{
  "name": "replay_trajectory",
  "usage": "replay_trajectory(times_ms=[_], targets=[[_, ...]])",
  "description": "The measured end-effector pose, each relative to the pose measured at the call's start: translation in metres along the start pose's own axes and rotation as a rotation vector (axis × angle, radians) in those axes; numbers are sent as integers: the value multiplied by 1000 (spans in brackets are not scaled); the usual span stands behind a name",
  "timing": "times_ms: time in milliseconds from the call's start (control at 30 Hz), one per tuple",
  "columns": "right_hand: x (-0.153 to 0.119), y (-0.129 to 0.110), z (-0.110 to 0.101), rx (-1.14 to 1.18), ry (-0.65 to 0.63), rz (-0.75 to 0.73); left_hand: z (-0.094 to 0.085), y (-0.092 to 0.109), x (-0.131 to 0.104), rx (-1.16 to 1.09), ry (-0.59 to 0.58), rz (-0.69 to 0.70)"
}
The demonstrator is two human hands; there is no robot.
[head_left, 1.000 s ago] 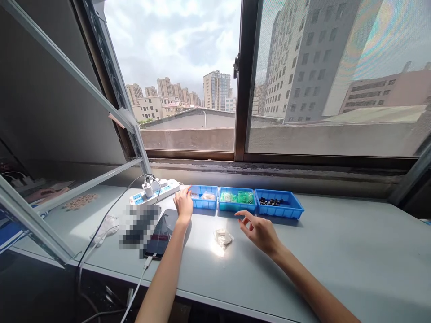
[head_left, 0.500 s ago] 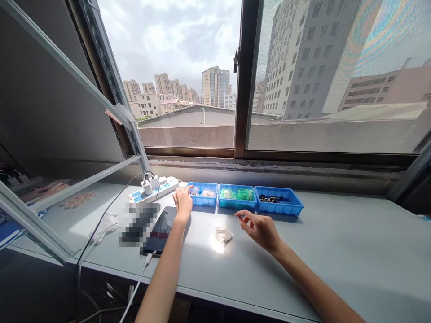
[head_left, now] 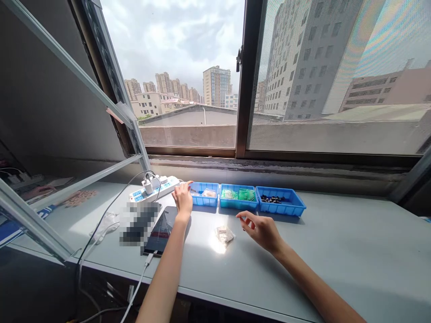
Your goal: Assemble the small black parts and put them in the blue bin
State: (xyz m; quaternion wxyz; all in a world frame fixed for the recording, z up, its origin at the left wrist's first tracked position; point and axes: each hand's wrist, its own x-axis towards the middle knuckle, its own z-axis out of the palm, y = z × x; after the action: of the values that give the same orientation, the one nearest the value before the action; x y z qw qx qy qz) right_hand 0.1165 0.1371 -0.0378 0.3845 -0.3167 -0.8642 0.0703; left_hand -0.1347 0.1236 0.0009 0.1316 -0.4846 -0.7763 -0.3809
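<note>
Reaching to the near left corner of the left blue bin [head_left: 209,203] seems to be the step in hand. The left hand [head_left: 183,200] is there, its fingers at the bin's end and partly bent. Whether they pinch the rim, merely touch it or have hold of something small, I cannot tell. Just to the right of that hand, inside the bin, lie pale packets [head_left: 209,193]. The power strip [head_left: 168,187] is beside it on the left, and the tablet [head_left: 155,244] lies nearer the body, partly under the forearm.

The right hand [head_left: 264,231] is loosely curled, forefinger and thumb apart, with nothing seen between them. Just to its left a small clear packet [head_left: 225,235] rests on the desk [head_left: 353,242], touched by neither hand. Beyond the right hand stand the middle bin [head_left: 235,205], with green packets [head_left: 246,194], and the right bin [head_left: 289,210], with small black pieces [head_left: 272,199].

As I judge it, taking a packet from the left bin would call for the left fingers to go over the rim and close lightly. Picking up the clear packet would need the right hand to shift left, lower and pinch an edge.
</note>
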Motion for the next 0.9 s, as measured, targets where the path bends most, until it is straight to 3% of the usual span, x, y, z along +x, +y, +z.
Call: replay_trajectory(times_ms=[200, 433, 633, 900], targets=[[-1, 3, 0, 3, 12, -62, 3, -1, 2, 28, 18, -59], [-1, 4, 1, -9, -5, -57, 5, -6, 3, 47, -58, -27], [-2, 5, 1, -9, -31, -53, 2, 0, 2, 42, -41, 5], [-2, 5, 2, 4, -114, -19, 16, 4, -4, 36, -220, 121]])
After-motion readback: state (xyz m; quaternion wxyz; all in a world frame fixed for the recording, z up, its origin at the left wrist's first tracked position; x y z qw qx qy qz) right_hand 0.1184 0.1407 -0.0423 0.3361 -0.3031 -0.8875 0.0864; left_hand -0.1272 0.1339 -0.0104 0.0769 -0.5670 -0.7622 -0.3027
